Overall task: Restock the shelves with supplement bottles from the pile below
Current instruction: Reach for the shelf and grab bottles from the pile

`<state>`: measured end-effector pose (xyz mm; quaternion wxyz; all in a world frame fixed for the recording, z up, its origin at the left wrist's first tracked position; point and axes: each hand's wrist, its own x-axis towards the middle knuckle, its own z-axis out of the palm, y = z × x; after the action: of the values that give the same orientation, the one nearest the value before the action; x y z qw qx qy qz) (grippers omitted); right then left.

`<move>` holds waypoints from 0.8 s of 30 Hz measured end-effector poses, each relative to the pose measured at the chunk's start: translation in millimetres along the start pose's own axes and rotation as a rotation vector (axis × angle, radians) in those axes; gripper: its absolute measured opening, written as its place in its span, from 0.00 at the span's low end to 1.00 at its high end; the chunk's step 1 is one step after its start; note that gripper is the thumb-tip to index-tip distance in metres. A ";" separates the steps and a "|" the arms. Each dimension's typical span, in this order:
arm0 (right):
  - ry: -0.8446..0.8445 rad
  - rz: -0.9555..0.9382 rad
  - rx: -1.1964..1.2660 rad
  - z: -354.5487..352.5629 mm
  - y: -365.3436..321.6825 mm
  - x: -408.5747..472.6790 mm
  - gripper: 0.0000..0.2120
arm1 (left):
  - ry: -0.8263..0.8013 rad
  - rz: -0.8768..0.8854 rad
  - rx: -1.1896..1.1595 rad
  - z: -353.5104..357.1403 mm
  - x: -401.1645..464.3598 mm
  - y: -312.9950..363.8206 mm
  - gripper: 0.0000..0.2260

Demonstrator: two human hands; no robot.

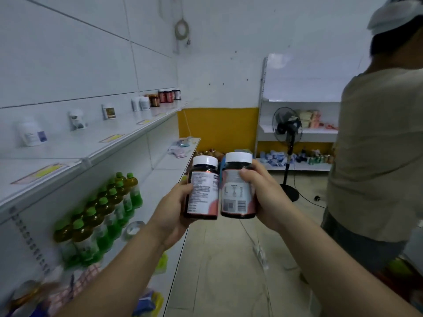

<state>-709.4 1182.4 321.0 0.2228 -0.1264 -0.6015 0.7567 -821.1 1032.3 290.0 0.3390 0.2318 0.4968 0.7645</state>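
I hold two dark supplement bottles with white caps and pink labels upright in front of me, side by side and almost touching. My left hand (176, 209) grips the left bottle (202, 188) from its left side. My right hand (263, 195) wraps round the right bottle (237, 186), thumb across the label. To the left runs the white upper shelf (96, 145) with several supplement bottles spaced along its back: a white one (32, 133) nearest, dark red ones (166, 96) at the far end.
Green-capped drink bottles (107, 207) crowd the lower shelf on the left. A person in a beige shirt (377, 156) stands close on the right, back turned. A black standing fan (287, 143) and a stocked shelf unit (297, 133) are ahead. A cable lies on the floor.
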 end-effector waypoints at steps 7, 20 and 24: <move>-0.061 0.009 -0.014 -58.0 -21.6 148.5 0.14 | -0.013 0.063 -0.034 29.0 157.3 5.8 0.20; -0.146 -0.072 0.075 -114.1 -0.8 487.0 0.33 | -0.026 0.195 -0.039 -42.5 487.5 27.9 0.27; -0.172 -0.106 0.171 -148.9 -16.2 586.5 0.46 | -0.062 0.239 -0.064 -46.1 600.6 47.6 0.29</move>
<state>-1147.5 1599.4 345.2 0.2203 -0.0098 -0.5575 0.8003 -1264.7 1441.0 325.9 0.2680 0.3020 0.4301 0.8074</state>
